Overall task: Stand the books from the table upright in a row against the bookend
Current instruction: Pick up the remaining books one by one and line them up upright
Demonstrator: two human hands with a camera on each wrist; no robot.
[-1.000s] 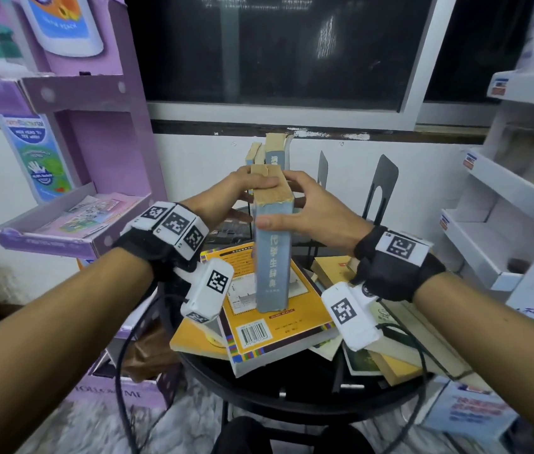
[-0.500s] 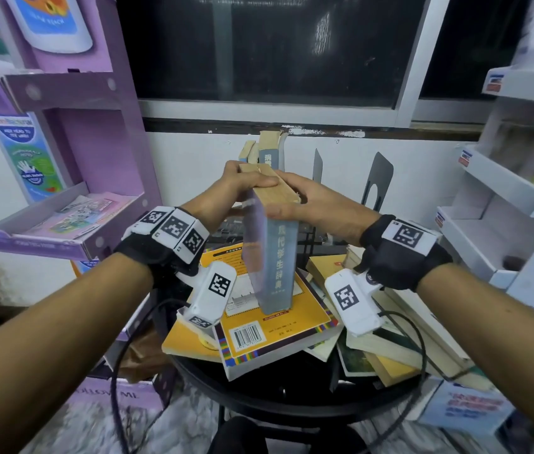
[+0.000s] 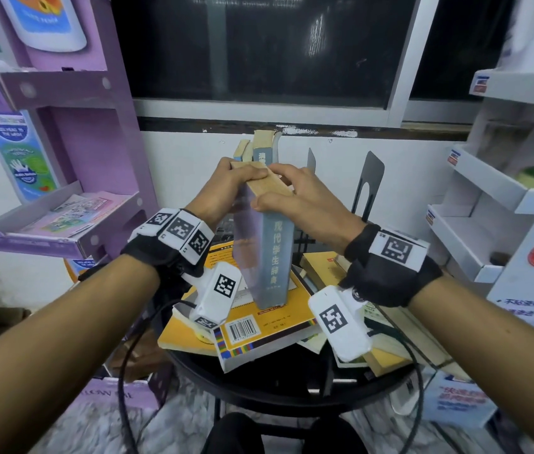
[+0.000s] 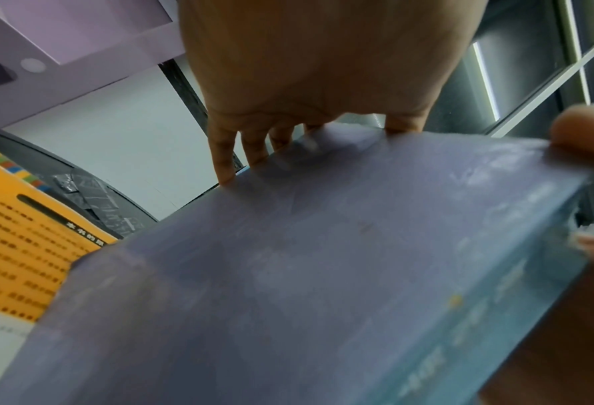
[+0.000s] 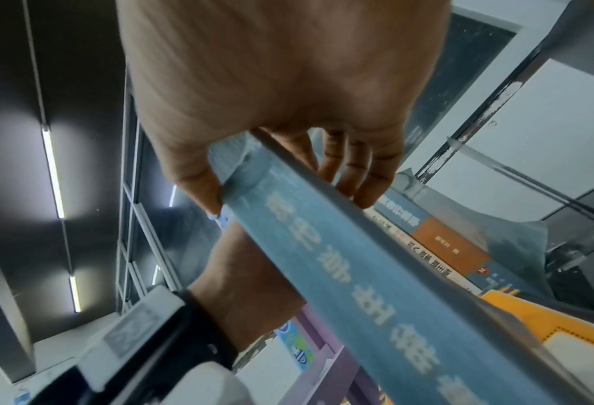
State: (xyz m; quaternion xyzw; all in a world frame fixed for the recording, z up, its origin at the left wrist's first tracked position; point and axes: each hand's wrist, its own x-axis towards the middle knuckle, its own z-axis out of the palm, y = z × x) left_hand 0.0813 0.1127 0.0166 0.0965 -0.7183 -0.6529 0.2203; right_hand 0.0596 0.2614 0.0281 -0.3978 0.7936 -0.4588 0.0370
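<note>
A thick blue-grey book (image 3: 267, 253) stands on end, tilted, its foot on a yellow book (image 3: 269, 326) lying flat in the pile. My left hand (image 3: 231, 188) grips its top from the left; fingers (image 4: 224, 153) curl over the cover (image 4: 288, 274). My right hand (image 3: 295, 194) grips the top from the right, thumb on the spine (image 5: 375, 287). Behind it, a few books (image 3: 260, 147) stand upright. Two black metal bookends (image 3: 369, 181) rise at the back right.
A round black table (image 3: 259, 381) carries loose flat books, more of them at the right (image 3: 387, 339). A purple display rack (image 3: 72, 198) stands close at the left, white shelves (image 3: 488, 208) at the right, a wall and dark window behind.
The blue-grey book has turned and tilted, so its left cover now shows beside the spine. Both hands stayed on its top and shifted slightly right.
</note>
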